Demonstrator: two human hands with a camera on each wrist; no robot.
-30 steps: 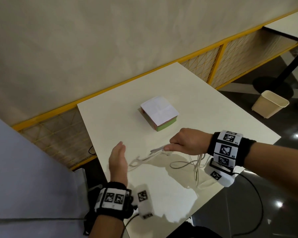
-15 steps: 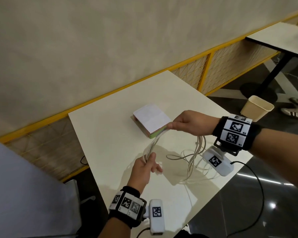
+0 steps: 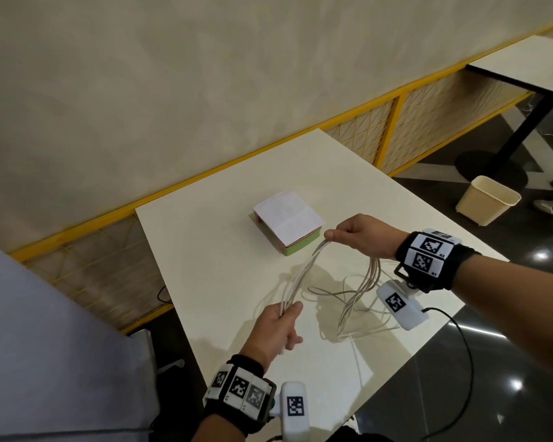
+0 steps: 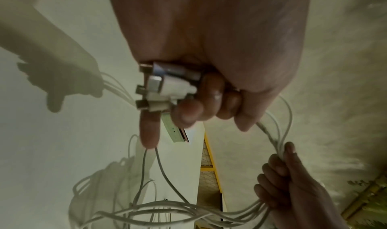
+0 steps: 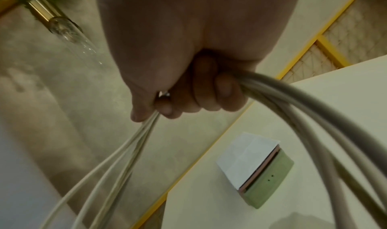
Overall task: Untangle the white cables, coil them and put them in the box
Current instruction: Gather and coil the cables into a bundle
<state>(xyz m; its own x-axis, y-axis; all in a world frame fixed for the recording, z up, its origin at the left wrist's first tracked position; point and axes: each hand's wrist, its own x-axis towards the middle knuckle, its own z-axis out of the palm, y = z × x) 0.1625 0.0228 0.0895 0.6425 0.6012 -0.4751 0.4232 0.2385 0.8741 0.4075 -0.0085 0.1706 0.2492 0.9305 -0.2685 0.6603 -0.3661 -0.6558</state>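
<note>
Several white cables (image 3: 300,275) run in a bundle between my two hands above the white table (image 3: 205,250). My left hand (image 3: 280,327) grips the bundle's near end, where several connector plugs (image 4: 165,85) stick out of the fist. My right hand (image 3: 358,234) holds the bundle higher up, close to the box (image 3: 288,220), with the strands (image 5: 293,110) passing through its curled fingers. The remaining lengths (image 3: 355,307) hang from the right hand and lie in loose tangled loops on the table. The box has a white lid and green side (image 5: 266,181) and appears closed.
The box sits near the table's middle, with bare tabletop to its left and behind it. A beige bin (image 3: 486,199) stands on the dark floor at right. A yellow mesh rail (image 3: 396,122) runs along the wall. A second table (image 3: 524,62) is at the far right.
My left hand has taken hold of the cable ends. My right hand has lifted the bundle off the table and up toward the box, stretching it between the hands.
</note>
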